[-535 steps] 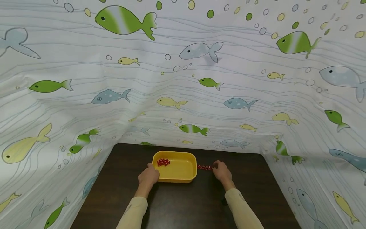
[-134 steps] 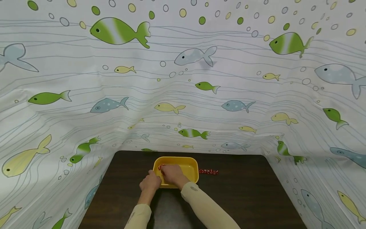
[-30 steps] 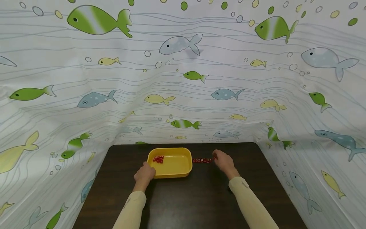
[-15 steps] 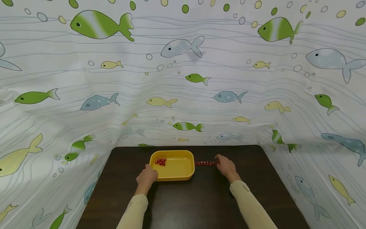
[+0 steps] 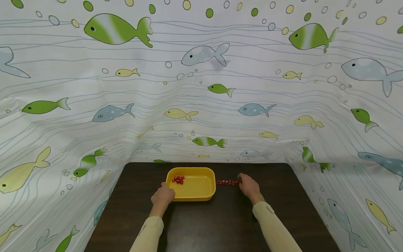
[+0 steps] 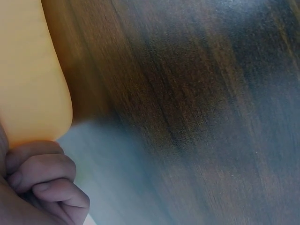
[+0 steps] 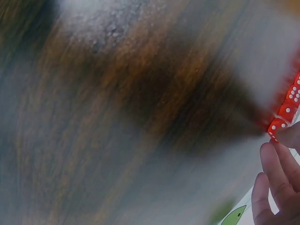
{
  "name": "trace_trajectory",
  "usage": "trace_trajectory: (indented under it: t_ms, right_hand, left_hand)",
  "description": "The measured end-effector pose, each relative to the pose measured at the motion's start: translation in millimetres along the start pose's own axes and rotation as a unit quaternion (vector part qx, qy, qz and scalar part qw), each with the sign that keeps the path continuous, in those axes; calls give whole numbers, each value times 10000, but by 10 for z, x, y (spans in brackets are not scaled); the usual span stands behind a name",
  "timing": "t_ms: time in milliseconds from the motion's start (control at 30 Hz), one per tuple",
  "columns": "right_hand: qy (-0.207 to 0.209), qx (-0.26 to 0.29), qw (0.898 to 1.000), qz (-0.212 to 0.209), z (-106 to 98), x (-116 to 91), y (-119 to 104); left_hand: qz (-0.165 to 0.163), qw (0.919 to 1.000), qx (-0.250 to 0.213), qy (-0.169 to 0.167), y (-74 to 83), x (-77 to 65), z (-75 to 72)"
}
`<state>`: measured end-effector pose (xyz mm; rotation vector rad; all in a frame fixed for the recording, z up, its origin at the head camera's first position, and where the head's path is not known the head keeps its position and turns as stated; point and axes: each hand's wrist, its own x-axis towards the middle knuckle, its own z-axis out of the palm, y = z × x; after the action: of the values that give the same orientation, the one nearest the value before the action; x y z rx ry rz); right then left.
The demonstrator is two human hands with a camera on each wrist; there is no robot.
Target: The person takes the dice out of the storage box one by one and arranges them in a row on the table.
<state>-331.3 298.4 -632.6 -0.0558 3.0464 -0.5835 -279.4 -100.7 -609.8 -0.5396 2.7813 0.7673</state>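
Observation:
A shallow yellow plastic tray [image 5: 198, 197] stands near the back of the table, with a small cluster of red dice [image 5: 178, 179] at its left end. My left hand [image 5: 162, 194] grips the tray's front left corner; its fingers are curled in the left wrist view. Right of the tray runs a straight row of red dice [image 5: 227, 182] with white pips. At the row's right end my right hand [image 5: 250, 187] pinches a red die [image 7: 276, 126] between thumb and fingers. That die touches or nearly touches its neighbour [image 7: 287, 110]. The other fingers of this hand are partly bent.
The dark brown wooden table [image 5: 201, 224] extends in front of the tray and to both sides. A white sheet printed with fish [image 5: 201, 87] hangs behind the table and along its sides.
From 4.5 seconds ago, my right hand has gone from inside the tray to the row's right end. Over the last second the pinched die has come down in line with the row.

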Motion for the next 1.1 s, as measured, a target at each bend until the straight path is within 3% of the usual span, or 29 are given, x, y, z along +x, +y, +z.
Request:
trace_trajectory:
  t_ms: [733, 1100]
  right_hand:
    - [168, 56, 9996, -209, -16, -70, 31]
    - [581, 613, 9959, -337, -134, -52, -332]
  left_hand:
    - [-85, 9999, -58, -12, -12, -11, 13]
    - [-31, 10000, -91, 3, -28, 2, 30]
